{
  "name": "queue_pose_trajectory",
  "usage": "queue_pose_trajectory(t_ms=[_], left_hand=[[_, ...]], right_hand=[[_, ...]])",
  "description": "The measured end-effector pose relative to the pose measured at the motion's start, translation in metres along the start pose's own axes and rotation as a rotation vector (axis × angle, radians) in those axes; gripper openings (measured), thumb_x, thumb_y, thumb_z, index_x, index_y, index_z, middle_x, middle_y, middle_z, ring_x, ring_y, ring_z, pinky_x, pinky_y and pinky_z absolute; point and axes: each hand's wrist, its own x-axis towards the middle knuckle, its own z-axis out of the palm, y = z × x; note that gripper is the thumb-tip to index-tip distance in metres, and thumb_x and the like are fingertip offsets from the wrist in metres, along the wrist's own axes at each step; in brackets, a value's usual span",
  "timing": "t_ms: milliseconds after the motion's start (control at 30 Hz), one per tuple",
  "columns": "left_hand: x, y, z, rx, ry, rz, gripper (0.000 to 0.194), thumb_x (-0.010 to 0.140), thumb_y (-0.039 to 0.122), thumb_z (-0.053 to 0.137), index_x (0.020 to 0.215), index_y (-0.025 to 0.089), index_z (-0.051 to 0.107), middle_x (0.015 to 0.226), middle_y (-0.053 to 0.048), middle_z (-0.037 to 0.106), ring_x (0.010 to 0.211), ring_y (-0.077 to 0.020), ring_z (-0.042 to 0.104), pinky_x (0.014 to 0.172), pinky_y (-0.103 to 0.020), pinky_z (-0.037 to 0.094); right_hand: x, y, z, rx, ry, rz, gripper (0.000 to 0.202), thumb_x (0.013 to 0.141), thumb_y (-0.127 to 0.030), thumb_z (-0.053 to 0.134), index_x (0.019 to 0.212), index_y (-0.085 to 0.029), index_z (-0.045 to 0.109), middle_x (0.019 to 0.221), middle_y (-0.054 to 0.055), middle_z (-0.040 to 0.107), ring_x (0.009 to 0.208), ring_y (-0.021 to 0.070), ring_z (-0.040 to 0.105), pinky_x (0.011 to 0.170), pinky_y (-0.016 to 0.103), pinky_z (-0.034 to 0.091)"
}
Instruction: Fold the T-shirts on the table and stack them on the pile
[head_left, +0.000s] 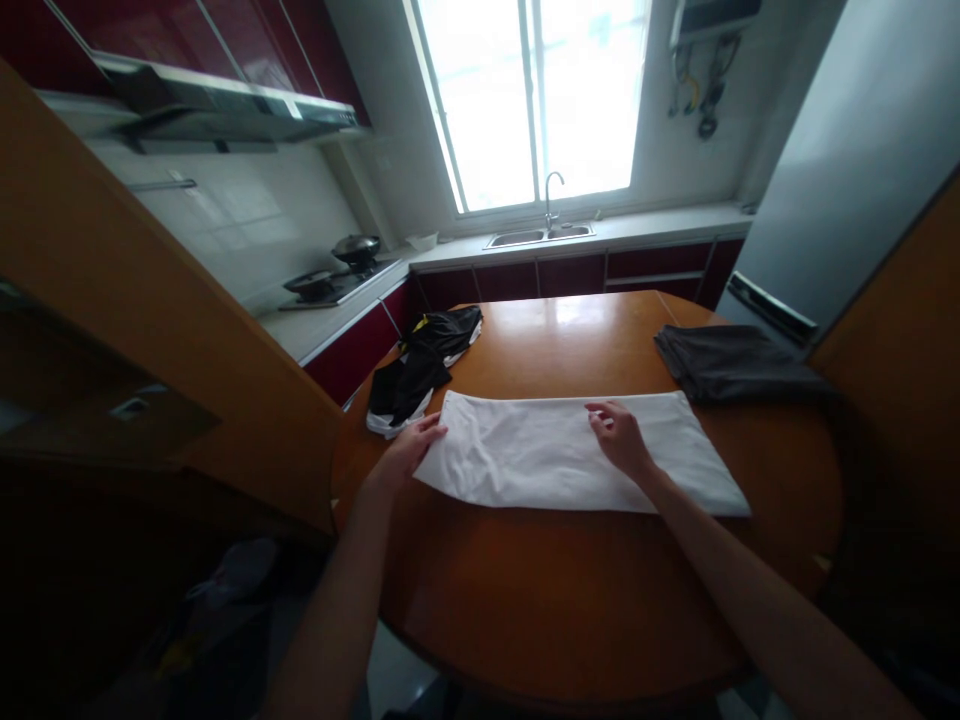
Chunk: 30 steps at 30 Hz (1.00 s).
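Observation:
A white cloth (525, 455), folded into a long strip, lies flat across the wooden table (570, 600), with some wrinkles toward its left end. My left hand (409, 447) is at the cloth's left edge, its fingers closed on that edge. Over the right half of the cloth is my right hand (616, 432), thumb and fingertips drawn together near the far edge; whatever is between them, if anything, is too small to name.
Black, white and yellow clothing (427, 365) lies at the table's far left. A folded dark grey cloth (739, 365) rests at the right. Beyond are a counter with a sink (517, 238), a stove (337, 285) and a fridge (847, 160).

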Motion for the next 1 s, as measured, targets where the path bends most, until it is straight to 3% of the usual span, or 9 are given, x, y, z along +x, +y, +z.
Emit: queue_pose_trajectory(t_ms=[133, 233, 333, 400, 500, 567, 667, 867, 1000], left_hand=[[-0.005, 0.034, 0.04, 0.015, -0.094, 0.103, 0.083, 0.071, 0.031, 0.082, 0.145, 0.013, 0.048, 0.083, -0.004, 0.072, 0.062, -0.0155, 0.065, 0.056, -0.023, 0.05], [-0.009, 0.041, 0.089, 0.108, -0.199, 0.202, 0.087, 0.073, 0.035, 0.08, 0.149, 0.016, 0.044, 0.074, 0.002, 0.064, 0.051, -0.0091, 0.054, 0.047, -0.019, 0.039], [-0.01, 0.023, 0.147, 0.169, -0.326, 0.326, 0.081, 0.075, 0.032, 0.078, 0.147, 0.015, 0.047, 0.067, 0.006, 0.055, 0.048, -0.0062, 0.046, 0.044, -0.017, 0.034], [-0.007, 0.003, 0.181, 0.19, -0.387, 0.403, 0.075, 0.075, 0.03, 0.077, 0.144, 0.012, 0.052, 0.067, 0.005, 0.055, 0.051, -0.0072, 0.047, 0.046, -0.018, 0.036], [-0.002, -0.023, 0.21, 0.16, -0.439, 0.421, 0.079, 0.074, 0.028, 0.076, 0.145, 0.008, 0.05, 0.077, -0.002, 0.062, 0.062, -0.0119, 0.056, 0.056, -0.022, 0.044], [-0.001, -0.029, 0.211, 0.107, -0.483, 0.376, 0.085, 0.075, 0.032, 0.074, 0.151, 0.008, 0.042, 0.078, -0.003, 0.063, 0.061, -0.0131, 0.056, 0.055, -0.024, 0.045], [-0.004, -0.021, 0.193, 0.034, -0.481, 0.39, 0.08, 0.079, 0.036, 0.068, 0.15, 0.011, 0.042, 0.071, 0.002, 0.059, 0.052, -0.0106, 0.049, 0.05, -0.023, 0.04], [0.009, -0.007, 0.151, 0.073, 0.028, 0.561, 0.034, 0.08, 0.035, 0.054, 0.107, 0.016, 0.064, 0.068, 0.003, 0.053, 0.057, -0.0113, 0.048, 0.055, -0.023, 0.041], [0.029, -0.017, 0.142, 0.112, 0.157, 0.594, 0.026, 0.079, 0.033, 0.051, 0.096, 0.017, 0.062, 0.067, 0.003, 0.052, 0.06, -0.0133, 0.05, 0.058, -0.023, 0.043]], right_hand=[[-0.007, -0.02, 0.011, 0.302, -0.227, 0.176, 0.042, 0.083, -0.047, 0.059, 0.103, -0.013, 0.073, 0.085, 0.009, 0.073, 0.061, 0.0158, 0.063, 0.05, 0.026, 0.049], [-0.015, -0.036, 0.016, 0.501, -0.368, 0.302, 0.051, 0.083, -0.056, 0.061, 0.11, -0.013, 0.07, 0.091, 0.01, 0.072, 0.062, 0.0144, 0.063, 0.048, 0.024, 0.047], [-0.019, -0.043, 0.017, 0.629, -0.407, 0.388, 0.056, 0.086, -0.064, 0.057, 0.111, -0.015, 0.068, 0.095, 0.009, 0.071, 0.066, 0.0148, 0.065, 0.051, 0.025, 0.049], [-0.019, -0.04, 0.017, 0.614, -0.353, 0.387, 0.054, 0.084, -0.066, 0.058, 0.098, -0.015, 0.068, 0.085, 0.006, 0.069, 0.064, 0.0147, 0.062, 0.052, 0.024, 0.047], [-0.016, -0.028, 0.017, 0.476, -0.219, 0.327, 0.047, 0.077, -0.062, 0.065, 0.072, -0.016, 0.062, 0.067, 0.001, 0.061, 0.06, 0.013, 0.055, 0.054, 0.023, 0.042], [-0.014, -0.022, 0.018, 0.417, -0.199, 0.304, 0.043, 0.076, -0.058, 0.065, 0.066, -0.017, 0.058, 0.063, -0.001, 0.059, 0.06, 0.0126, 0.052, 0.055, 0.023, 0.04], [-0.014, -0.02, 0.019, 0.408, -0.215, 0.327, 0.035, 0.076, -0.05, 0.064, 0.071, -0.016, 0.061, 0.068, 0.0, 0.063, 0.062, 0.0135, 0.053, 0.055, 0.023, 0.04], [-0.017, -0.029, 0.021, 0.377, -0.126, 0.395, 0.023, 0.069, -0.027, 0.058, 0.084, -0.014, 0.071, 0.08, 0.004, 0.072, 0.07, 0.0172, 0.059, 0.057, 0.023, 0.044], [-0.004, -0.044, 0.003, 0.489, -0.108, 0.399, 0.038, 0.068, -0.024, 0.056, 0.102, -0.016, 0.073, 0.079, 0.001, 0.073, 0.067, 0.0165, 0.061, 0.056, 0.022, 0.045]])
